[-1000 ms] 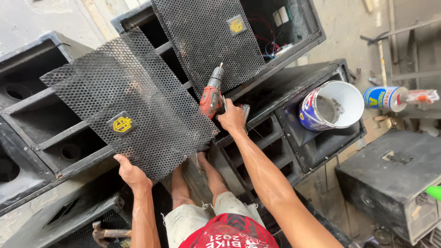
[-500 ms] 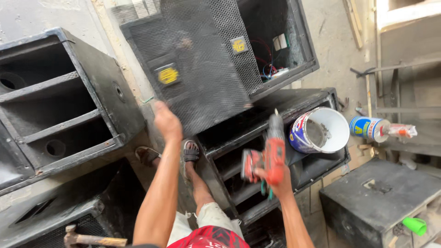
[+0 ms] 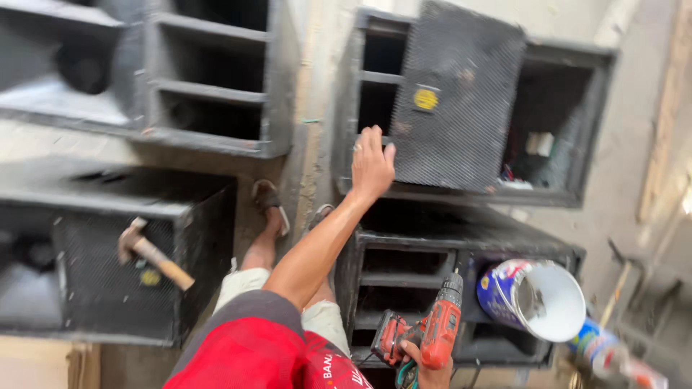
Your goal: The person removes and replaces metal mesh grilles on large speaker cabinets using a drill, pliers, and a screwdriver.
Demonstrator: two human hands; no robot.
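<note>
Speaker-repair workshop, black cabinets (image 3: 209, 79), hammer (image 3: 155, 253), cordless drill (image 3: 432, 331)

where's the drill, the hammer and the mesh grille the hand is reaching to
red cordless drill (image 3: 441, 333), head view, on its red body above the grip.
hammer (image 3: 155, 257), head view, on the wooden handle.
black mesh grille (image 3: 461, 115), head view, on the bare mesh right of the yellow badge.

A: Any labels or packaging in this one?

B: Couple of round yellow badges, one on the mesh grille (image 3: 458, 101) leaning on the far cabinet, at (image 3: 426, 99), and a dimmer one (image 3: 150, 277) on the left speaker's grille under the hammer.

A: Packages?

B: A bucket (image 3: 537, 299) on its side, blue-red-white printed wrap, white inside. Blurry printed can (image 3: 605, 349) just beside it.
</note>
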